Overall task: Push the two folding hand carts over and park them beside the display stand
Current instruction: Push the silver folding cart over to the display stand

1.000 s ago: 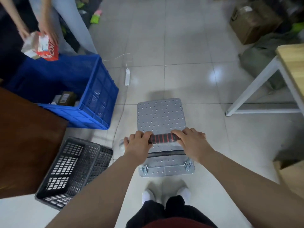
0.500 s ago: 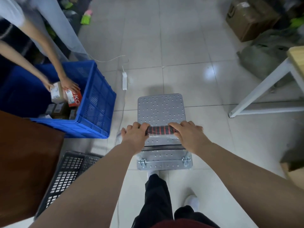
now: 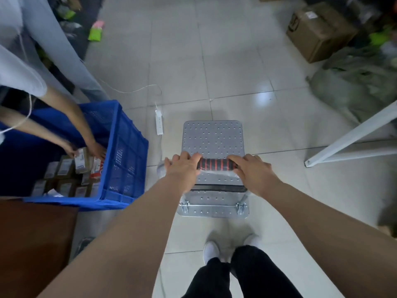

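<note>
A folding hand cart with a grey perforated metal deck [image 3: 213, 138] stands on the tiled floor in front of me. Its handle [image 3: 215, 164] has a black and red striped grip. My left hand [image 3: 182, 167] is closed on the handle's left end. My right hand [image 3: 252, 173] is closed on its right end. The cart's rear hinge brackets show just ahead of my white shoes. Only this one cart is in view, and no display stand can be seen.
A blue crate [image 3: 125, 155] of small boxes sits left of the cart, with another person's hands [image 3: 94, 149] inside it. A white power strip [image 3: 159, 122] and cable lie ahead left. White table legs [image 3: 352, 134], a cardboard box [image 3: 318, 33] and a green bag [image 3: 354, 82] stand right. A brown surface [image 3: 32, 244] is near left.
I have walked forward with the cart, alongside the blue crate; the black basket has dropped out of view. The other person has bent down and put both hands into the crate.
</note>
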Action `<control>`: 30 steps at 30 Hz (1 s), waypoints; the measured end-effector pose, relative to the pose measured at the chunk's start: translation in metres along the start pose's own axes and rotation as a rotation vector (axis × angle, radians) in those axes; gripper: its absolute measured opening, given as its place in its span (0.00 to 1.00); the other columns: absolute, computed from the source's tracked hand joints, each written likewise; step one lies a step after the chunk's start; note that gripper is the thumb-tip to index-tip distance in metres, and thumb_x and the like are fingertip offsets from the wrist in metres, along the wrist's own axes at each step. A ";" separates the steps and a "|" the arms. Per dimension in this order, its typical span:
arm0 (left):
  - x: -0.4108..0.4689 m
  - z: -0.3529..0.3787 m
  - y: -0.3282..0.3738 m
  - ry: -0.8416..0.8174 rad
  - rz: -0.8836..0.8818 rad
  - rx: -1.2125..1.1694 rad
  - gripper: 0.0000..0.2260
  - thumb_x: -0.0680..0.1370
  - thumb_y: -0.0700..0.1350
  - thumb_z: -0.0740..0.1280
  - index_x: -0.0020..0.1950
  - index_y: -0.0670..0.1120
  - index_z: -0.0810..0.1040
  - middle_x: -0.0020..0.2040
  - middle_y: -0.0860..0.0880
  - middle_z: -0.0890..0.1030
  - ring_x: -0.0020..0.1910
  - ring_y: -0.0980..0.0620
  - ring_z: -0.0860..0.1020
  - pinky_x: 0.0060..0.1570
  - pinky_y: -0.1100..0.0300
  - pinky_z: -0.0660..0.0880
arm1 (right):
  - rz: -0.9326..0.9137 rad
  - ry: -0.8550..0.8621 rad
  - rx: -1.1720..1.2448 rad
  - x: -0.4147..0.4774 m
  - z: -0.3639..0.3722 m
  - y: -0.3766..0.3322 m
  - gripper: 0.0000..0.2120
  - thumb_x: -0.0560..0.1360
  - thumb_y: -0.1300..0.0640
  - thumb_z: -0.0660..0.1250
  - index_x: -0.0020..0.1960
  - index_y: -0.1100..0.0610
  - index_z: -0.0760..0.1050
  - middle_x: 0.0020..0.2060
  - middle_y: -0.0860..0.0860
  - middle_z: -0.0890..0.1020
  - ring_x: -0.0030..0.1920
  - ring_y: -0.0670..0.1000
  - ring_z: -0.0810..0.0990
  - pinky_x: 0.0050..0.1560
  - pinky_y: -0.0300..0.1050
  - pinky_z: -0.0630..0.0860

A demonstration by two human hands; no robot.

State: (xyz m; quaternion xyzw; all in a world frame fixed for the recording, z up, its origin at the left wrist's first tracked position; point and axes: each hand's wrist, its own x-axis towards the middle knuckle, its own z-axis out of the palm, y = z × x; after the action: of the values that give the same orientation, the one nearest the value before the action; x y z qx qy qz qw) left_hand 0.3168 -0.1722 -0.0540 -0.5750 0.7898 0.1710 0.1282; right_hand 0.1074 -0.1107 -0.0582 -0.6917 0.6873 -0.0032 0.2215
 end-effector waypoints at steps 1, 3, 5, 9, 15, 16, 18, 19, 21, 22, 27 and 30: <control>0.011 -0.005 -0.004 0.004 0.007 0.008 0.19 0.79 0.46 0.63 0.66 0.56 0.61 0.58 0.45 0.70 0.59 0.43 0.69 0.67 0.37 0.60 | 0.000 0.004 0.000 0.011 -0.003 0.000 0.18 0.81 0.51 0.55 0.69 0.41 0.61 0.54 0.52 0.75 0.56 0.56 0.72 0.56 0.56 0.71; 0.032 -0.014 -0.010 0.009 0.019 0.023 0.20 0.78 0.46 0.64 0.67 0.56 0.61 0.58 0.45 0.70 0.59 0.44 0.70 0.67 0.38 0.61 | 0.004 0.007 -0.002 0.034 -0.010 0.000 0.18 0.81 0.51 0.54 0.69 0.41 0.60 0.55 0.53 0.75 0.56 0.56 0.72 0.55 0.56 0.71; 0.055 -0.024 -0.015 -0.001 0.021 0.029 0.20 0.78 0.47 0.63 0.67 0.56 0.60 0.58 0.46 0.70 0.59 0.44 0.69 0.68 0.38 0.61 | 0.004 0.012 -0.006 0.057 -0.016 0.002 0.18 0.81 0.50 0.54 0.70 0.41 0.60 0.55 0.53 0.75 0.56 0.56 0.72 0.54 0.55 0.69; 0.096 -0.047 -0.021 -0.019 0.023 0.018 0.16 0.80 0.50 0.61 0.66 0.56 0.62 0.58 0.46 0.70 0.60 0.44 0.70 0.68 0.38 0.60 | -0.029 0.016 -0.008 0.098 -0.034 0.012 0.18 0.81 0.49 0.54 0.70 0.41 0.59 0.56 0.52 0.75 0.56 0.55 0.72 0.54 0.57 0.70; 0.161 -0.073 -0.025 -0.011 0.015 0.020 0.16 0.80 0.50 0.60 0.66 0.58 0.62 0.60 0.47 0.70 0.60 0.44 0.69 0.68 0.38 0.60 | -0.025 0.018 -0.021 0.163 -0.058 0.024 0.19 0.81 0.51 0.54 0.69 0.39 0.57 0.57 0.51 0.74 0.57 0.55 0.72 0.55 0.56 0.71; 0.171 -0.077 -0.025 -0.008 0.013 0.019 0.16 0.80 0.50 0.60 0.66 0.58 0.62 0.60 0.47 0.70 0.60 0.44 0.69 0.68 0.38 0.60 | -0.022 0.024 -0.025 0.175 -0.062 0.026 0.19 0.81 0.51 0.54 0.69 0.40 0.57 0.57 0.52 0.74 0.57 0.56 0.72 0.54 0.56 0.71; 0.191 -0.085 -0.025 -0.004 0.005 0.021 0.16 0.80 0.49 0.60 0.66 0.58 0.62 0.60 0.47 0.69 0.59 0.44 0.68 0.68 0.39 0.60 | -0.008 0.031 -0.033 0.195 -0.069 0.029 0.18 0.81 0.51 0.54 0.69 0.39 0.57 0.56 0.51 0.74 0.56 0.56 0.72 0.53 0.56 0.70; 0.201 -0.089 -0.026 -0.003 0.005 0.022 0.16 0.80 0.49 0.60 0.66 0.58 0.61 0.60 0.47 0.69 0.59 0.44 0.68 0.67 0.39 0.60 | 0.007 0.030 -0.038 0.204 -0.072 0.031 0.18 0.80 0.51 0.54 0.69 0.39 0.57 0.56 0.51 0.74 0.56 0.55 0.72 0.53 0.55 0.70; 0.226 -0.098 -0.029 0.011 0.018 0.019 0.17 0.80 0.48 0.60 0.66 0.58 0.61 0.61 0.48 0.68 0.59 0.44 0.68 0.67 0.40 0.60 | 0.031 0.034 -0.047 0.227 -0.078 0.035 0.19 0.80 0.52 0.54 0.68 0.39 0.56 0.56 0.51 0.74 0.56 0.55 0.72 0.52 0.55 0.70; 0.239 -0.103 -0.030 0.021 0.029 0.020 0.18 0.79 0.47 0.61 0.66 0.59 0.61 0.61 0.48 0.68 0.60 0.44 0.68 0.67 0.40 0.60 | 0.040 0.041 -0.051 0.240 -0.082 0.036 0.19 0.80 0.52 0.55 0.68 0.39 0.55 0.56 0.51 0.74 0.56 0.55 0.72 0.52 0.55 0.70; 0.306 -0.131 -0.040 0.045 0.096 -0.044 0.17 0.79 0.50 0.61 0.67 0.58 0.62 0.62 0.48 0.68 0.61 0.44 0.67 0.69 0.37 0.57 | 0.121 0.051 -0.034 0.303 -0.108 0.038 0.19 0.80 0.52 0.55 0.68 0.38 0.56 0.58 0.51 0.74 0.59 0.55 0.71 0.58 0.57 0.69; 0.349 -0.149 -0.049 0.031 0.141 -0.050 0.18 0.79 0.55 0.61 0.68 0.57 0.63 0.63 0.47 0.68 0.63 0.43 0.67 0.68 0.36 0.56 | 0.177 0.063 -0.020 0.341 -0.125 0.038 0.18 0.80 0.52 0.54 0.67 0.39 0.58 0.58 0.51 0.75 0.59 0.56 0.72 0.61 0.56 0.68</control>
State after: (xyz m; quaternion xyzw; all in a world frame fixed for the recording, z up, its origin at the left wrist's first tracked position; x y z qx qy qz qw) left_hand 0.2563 -0.5499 -0.0637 -0.5234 0.8258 0.1904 0.0889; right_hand 0.0519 -0.4718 -0.0593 -0.6302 0.7523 0.0016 0.1922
